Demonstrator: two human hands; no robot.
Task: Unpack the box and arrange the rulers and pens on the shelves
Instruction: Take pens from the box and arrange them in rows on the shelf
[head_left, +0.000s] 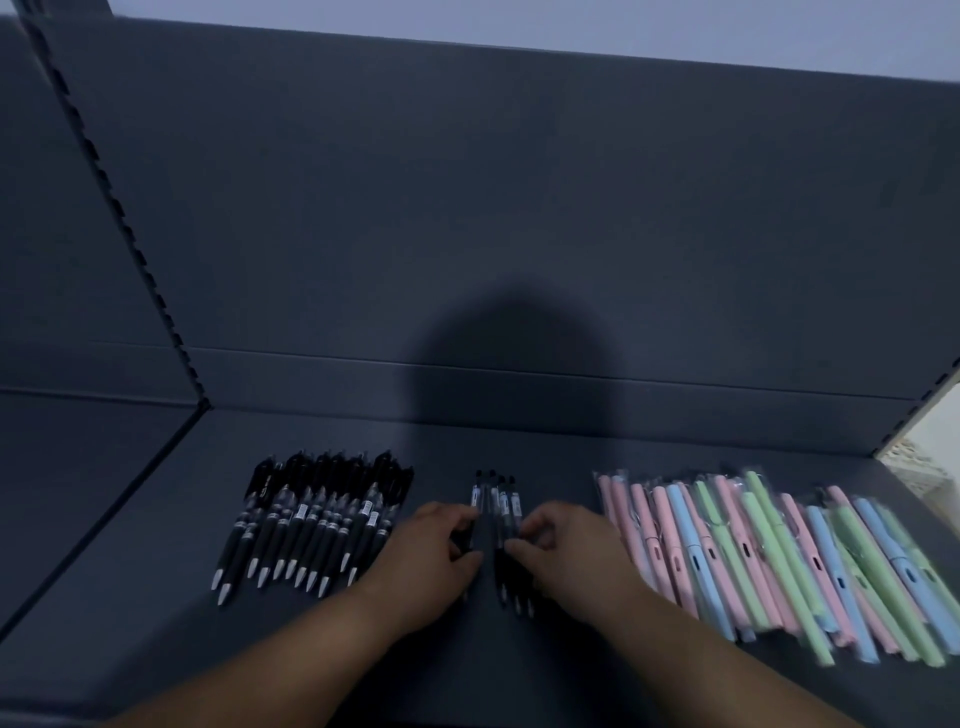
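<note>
A small group of slim black pens (498, 499) lies in the middle of the dark grey shelf (519, 441). My left hand (441, 556) grips the left side of this group with curled fingers. My right hand (561, 551) pinches the pens on the group's right side. To the left lies a row of several thicker black pens (317, 514) with silver tips pointing toward me. On the right lies a spread of several pastel pens (769, 551), pink, blue and green, in clear wrappers. No rulers or box are in view.
The shelf's back panel (519, 208) rises behind the pens. A perforated upright (130, 218) divides this bay from the one at the left. A bright opening (930, 441) shows past the shelf's right end. My shadow falls across the middle.
</note>
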